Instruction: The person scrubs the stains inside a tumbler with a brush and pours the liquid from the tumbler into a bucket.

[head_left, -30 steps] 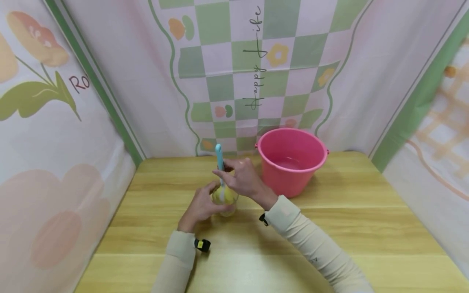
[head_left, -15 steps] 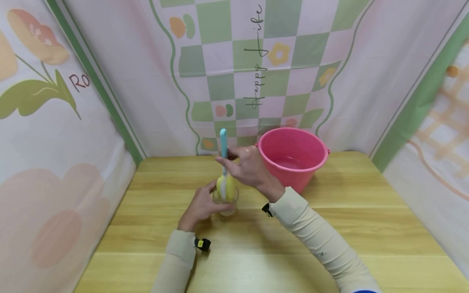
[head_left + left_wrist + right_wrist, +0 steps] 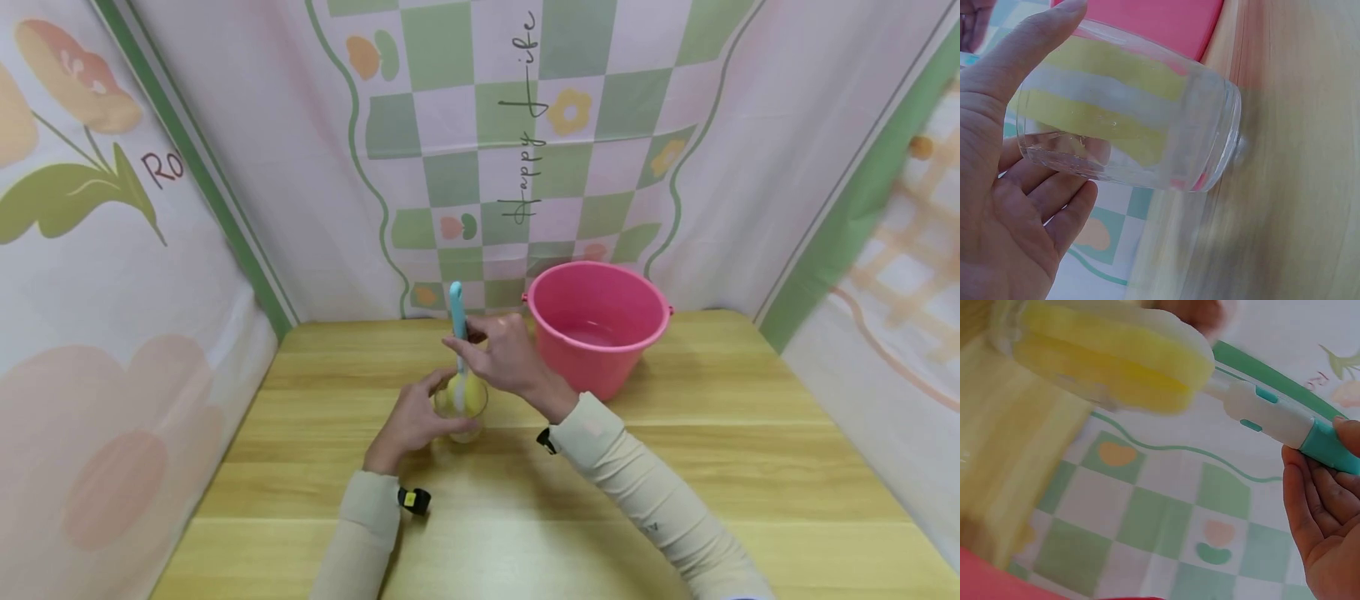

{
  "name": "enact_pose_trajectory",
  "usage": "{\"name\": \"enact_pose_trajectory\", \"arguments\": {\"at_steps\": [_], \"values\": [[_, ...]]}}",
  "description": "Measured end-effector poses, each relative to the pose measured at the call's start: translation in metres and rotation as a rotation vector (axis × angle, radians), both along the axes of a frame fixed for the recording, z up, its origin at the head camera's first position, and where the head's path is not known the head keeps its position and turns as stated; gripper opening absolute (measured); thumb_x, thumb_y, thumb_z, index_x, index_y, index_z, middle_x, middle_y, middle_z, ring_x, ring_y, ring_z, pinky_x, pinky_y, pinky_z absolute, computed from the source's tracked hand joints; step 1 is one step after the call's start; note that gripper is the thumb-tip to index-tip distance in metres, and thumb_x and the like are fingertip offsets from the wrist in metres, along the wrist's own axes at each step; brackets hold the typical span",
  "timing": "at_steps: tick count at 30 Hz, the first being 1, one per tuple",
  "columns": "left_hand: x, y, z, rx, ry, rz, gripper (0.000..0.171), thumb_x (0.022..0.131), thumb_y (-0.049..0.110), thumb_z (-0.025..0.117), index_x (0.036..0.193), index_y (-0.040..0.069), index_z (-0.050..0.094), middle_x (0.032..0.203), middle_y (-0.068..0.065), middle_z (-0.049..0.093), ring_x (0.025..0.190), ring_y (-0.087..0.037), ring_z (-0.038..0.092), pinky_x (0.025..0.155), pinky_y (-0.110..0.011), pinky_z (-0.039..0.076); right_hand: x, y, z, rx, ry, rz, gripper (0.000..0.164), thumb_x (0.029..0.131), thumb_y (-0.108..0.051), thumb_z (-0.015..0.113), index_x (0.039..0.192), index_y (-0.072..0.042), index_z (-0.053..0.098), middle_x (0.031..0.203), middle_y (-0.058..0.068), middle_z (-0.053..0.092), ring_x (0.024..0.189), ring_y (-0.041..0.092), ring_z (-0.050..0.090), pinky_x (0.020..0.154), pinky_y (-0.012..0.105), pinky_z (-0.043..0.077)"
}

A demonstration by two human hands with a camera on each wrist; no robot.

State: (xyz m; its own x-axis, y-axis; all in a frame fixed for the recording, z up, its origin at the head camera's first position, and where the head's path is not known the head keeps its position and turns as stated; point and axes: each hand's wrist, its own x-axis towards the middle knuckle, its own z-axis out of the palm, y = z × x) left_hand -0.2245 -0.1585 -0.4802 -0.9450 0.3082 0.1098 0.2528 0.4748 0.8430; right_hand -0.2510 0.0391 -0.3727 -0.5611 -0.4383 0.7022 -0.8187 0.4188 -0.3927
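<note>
My left hand [image 3: 408,425] grips a clear drinking glass [image 3: 1207,125] around its side, with thumb and fingers curled on opposite sides. The glass stands on the wooden table. In my right hand [image 3: 506,358] is the turquoise and white handle [image 3: 1272,412] of a sponge bottle brush, pinched between thumb and fingers. The brush's yellow and white sponge head [image 3: 468,392] sits inside the glass, its upper part at the rim. Through the glass wall, the left wrist view shows the sponge stopping short of the base. The handle stands nearly upright in the head view.
Just behind and right of my right hand, a pink bucket [image 3: 600,367] stands on the wooden table [image 3: 712,483]. A printed cloth [image 3: 495,175] hangs behind the table, with more cloth at both sides. A sliver of something blue shows at the bottom edge.
My right hand has raised the brush partly out of the glass, then lowered it somewhat again. My left hand and the glass have stayed in place.
</note>
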Motion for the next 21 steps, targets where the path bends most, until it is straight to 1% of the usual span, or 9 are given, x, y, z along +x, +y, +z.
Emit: {"name": "enact_pose_trajectory", "arguments": {"at_steps": [2,4,7,10,12,14,15,18,21], "values": [[0.0,0.0,0.0,0.008,0.004,-0.003,0.084,0.076,0.039,0.097,0.148,0.02,0.059,0.138,0.0,0.07,0.124,-0.025,0.065,0.106,-0.054,0.054,0.0,0.001,0.009,-0.006,0.026,-0.011,0.018,0.094,-0.017,0.081,0.085,-0.003,0.075,0.077,0.008,0.08,0.073,0.02,0.08,0.066,0.032,0.065],[-0.001,-0.001,0.0,0.018,0.006,-0.01,0.08,0.075,0.04,0.097,0.144,0.023,0.061,0.131,0.005,0.073,0.117,-0.02,0.067,0.103,-0.05,0.055,0.001,0.003,0.018,-0.014,0.041,-0.011,0.019,0.094,-0.018,0.081,0.084,-0.002,0.075,0.078,0.008,0.08,0.075,0.021,0.08,0.067,0.033,0.066],[-0.001,-0.001,-0.001,0.02,0.015,-0.014,0.077,0.073,0.041,0.098,0.14,0.026,0.063,0.127,0.008,0.073,0.117,-0.017,0.067,0.105,-0.049,0.054,0.003,0.005,0.029,-0.014,0.054,-0.009,0.019,0.094,-0.018,0.081,0.084,-0.003,0.074,0.078,0.007,0.08,0.076,0.021,0.081,0.066,0.032,0.065],[-0.002,-0.001,-0.001,0.016,0.018,-0.015,0.079,0.073,0.041,0.098,0.141,0.025,0.062,0.128,0.008,0.073,0.119,-0.018,0.067,0.109,-0.05,0.053,0.003,0.005,0.031,-0.002,0.055,-0.008,0.019,0.094,-0.017,0.081,0.083,-0.004,0.072,0.077,0.007,0.079,0.075,0.02,0.08,0.063,0.03,0.063],[-0.002,-0.001,-0.001,0.012,0.016,-0.012,0.081,0.073,0.041,0.098,0.144,0.024,0.061,0.132,0.007,0.072,0.123,-0.019,0.066,0.111,-0.051,0.052,0.004,0.005,0.028,0.011,0.053,-0.015,0.02,0.095,-0.017,0.08,0.082,-0.004,0.071,0.076,0.007,0.079,0.073,0.02,0.08,0.061,0.029,0.062],[-0.001,-0.001,0.0,0.01,0.01,-0.008,0.084,0.074,0.041,0.098,0.146,0.023,0.06,0.136,0.005,0.071,0.125,-0.021,0.066,0.111,-0.053,0.052,0.003,0.005,0.022,0.023,0.039,-0.018,0.021,0.095,-0.018,0.08,0.082,-0.005,0.071,0.076,0.007,0.079,0.073,0.019,0.079,0.061,0.029,0.062],[-0.001,-0.001,0.0,0.007,0.008,-0.005,0.085,0.074,0.04,0.098,0.148,0.021,0.059,0.139,0.003,0.07,0.129,-0.024,0.065,0.113,-0.054,0.051,0.003,0.004,0.018,0.032,0.031,-0.024,0.021,0.095,-0.019,0.08,0.082,-0.005,0.071,0.076,0.007,0.079,0.072,0.019,0.079,0.061,0.029,0.062],[0.0,0.0,0.001,0.0,0.005,-0.002,0.088,0.076,0.037,0.097,0.151,0.016,0.056,0.15,-0.004,0.063,0.138,-0.032,0.059,0.117,-0.059,0.047,0.002,0.004,0.005,0.028,-0.005,-0.017,0.02,0.095,-0.018,0.08,0.083,-0.004,0.073,0.076,0.007,0.079,0.071,0.019,0.079,0.061,0.029,0.063],[0.0,0.0,0.001,0.0,0.01,-0.004,0.09,0.076,0.034,0.097,0.152,0.01,0.055,0.157,-0.01,0.057,0.146,-0.037,0.052,0.121,-0.062,0.041,0.002,0.003,-0.002,0.022,-0.03,-0.012,0.019,0.095,-0.017,0.08,0.083,-0.004,0.074,0.076,0.008,0.079,0.07,0.018,0.079,0.06,0.027,0.062]]}}
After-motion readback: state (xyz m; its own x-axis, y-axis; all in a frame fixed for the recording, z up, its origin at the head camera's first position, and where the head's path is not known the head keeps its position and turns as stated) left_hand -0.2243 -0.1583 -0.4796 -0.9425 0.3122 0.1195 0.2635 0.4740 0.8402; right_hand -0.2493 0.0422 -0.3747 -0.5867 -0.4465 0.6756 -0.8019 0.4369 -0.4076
